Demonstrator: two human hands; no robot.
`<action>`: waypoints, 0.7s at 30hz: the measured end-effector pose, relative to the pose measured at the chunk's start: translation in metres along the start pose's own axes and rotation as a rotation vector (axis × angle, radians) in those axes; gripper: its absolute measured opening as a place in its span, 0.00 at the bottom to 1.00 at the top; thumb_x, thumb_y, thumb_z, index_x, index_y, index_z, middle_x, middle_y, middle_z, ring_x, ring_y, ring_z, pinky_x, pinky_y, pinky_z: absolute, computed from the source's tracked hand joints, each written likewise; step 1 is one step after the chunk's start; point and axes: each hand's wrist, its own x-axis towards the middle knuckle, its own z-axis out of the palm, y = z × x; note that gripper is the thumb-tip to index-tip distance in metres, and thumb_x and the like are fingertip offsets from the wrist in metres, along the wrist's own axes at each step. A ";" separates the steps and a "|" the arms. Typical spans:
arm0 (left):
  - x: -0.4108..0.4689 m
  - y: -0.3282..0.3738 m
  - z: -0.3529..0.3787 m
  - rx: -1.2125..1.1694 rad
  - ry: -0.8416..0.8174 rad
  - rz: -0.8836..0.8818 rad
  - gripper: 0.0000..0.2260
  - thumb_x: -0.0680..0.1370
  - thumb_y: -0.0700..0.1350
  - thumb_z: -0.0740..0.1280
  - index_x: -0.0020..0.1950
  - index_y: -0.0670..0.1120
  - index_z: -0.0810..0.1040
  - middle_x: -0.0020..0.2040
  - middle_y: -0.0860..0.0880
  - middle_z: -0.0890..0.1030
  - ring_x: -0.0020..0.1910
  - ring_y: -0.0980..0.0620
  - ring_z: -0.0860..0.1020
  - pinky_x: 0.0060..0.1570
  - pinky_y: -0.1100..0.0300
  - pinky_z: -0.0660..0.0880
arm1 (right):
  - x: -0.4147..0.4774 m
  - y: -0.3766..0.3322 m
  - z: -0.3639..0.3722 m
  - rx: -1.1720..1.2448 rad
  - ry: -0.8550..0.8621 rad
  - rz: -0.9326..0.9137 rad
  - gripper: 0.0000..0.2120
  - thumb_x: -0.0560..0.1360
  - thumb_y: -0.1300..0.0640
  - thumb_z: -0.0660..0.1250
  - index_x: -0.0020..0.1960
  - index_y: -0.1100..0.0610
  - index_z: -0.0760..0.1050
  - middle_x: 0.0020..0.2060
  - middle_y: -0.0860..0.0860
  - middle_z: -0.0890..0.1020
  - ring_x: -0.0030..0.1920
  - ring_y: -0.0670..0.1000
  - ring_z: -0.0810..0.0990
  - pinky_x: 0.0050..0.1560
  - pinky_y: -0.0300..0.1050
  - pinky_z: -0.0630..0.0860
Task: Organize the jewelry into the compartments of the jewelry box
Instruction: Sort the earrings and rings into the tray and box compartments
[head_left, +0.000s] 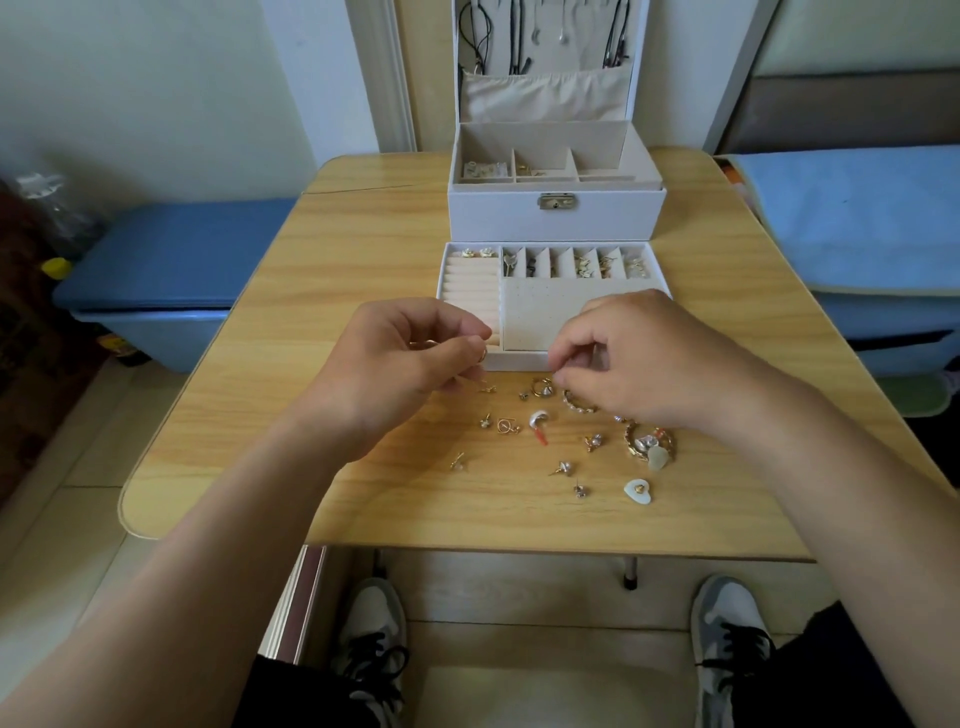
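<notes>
A white jewelry box (556, 215) stands open at the table's far side, necklaces hanging in its lid. Its removable tray (519, 361) lies in front, with ring rolls on the left and small earring slots along the back. My left hand (400, 364) pinches a small gold ring (483, 355) by the tray's front left corner. My right hand (639, 358) hovers at the tray's front edge, its fingertips pinched together on something too small to make out. Loose earrings (540, 420), gold hoops (649, 441) and a white heart piece (638, 491) lie scattered on the table below my hands.
The wooden table (291, 405) is small, with its front edge near my knees. A blue bench (171, 260) stands to the left and a blue-covered bed (857, 218) to the right. My shoes (374, 629) show under the table.
</notes>
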 end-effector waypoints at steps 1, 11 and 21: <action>0.001 0.000 0.001 0.006 0.007 0.007 0.02 0.77 0.35 0.70 0.46 0.40 0.83 0.39 0.40 0.83 0.39 0.47 0.81 0.40 0.58 0.78 | 0.001 -0.002 0.004 -0.041 -0.007 -0.013 0.01 0.74 0.53 0.73 0.45 0.48 0.84 0.37 0.43 0.79 0.41 0.42 0.77 0.45 0.41 0.76; 0.010 0.000 -0.004 -0.123 0.051 -0.107 0.04 0.77 0.33 0.69 0.48 0.37 0.83 0.43 0.38 0.85 0.41 0.48 0.84 0.43 0.56 0.79 | 0.005 -0.017 0.014 -0.272 -0.053 -0.010 0.04 0.77 0.53 0.67 0.46 0.49 0.81 0.42 0.44 0.73 0.48 0.51 0.76 0.46 0.49 0.77; 0.025 0.001 -0.012 -0.183 0.078 -0.085 0.06 0.77 0.30 0.68 0.49 0.39 0.81 0.39 0.42 0.82 0.38 0.47 0.83 0.40 0.57 0.80 | 0.005 -0.018 0.015 -0.332 -0.099 -0.034 0.09 0.80 0.51 0.61 0.47 0.49 0.80 0.43 0.44 0.72 0.46 0.49 0.76 0.45 0.48 0.76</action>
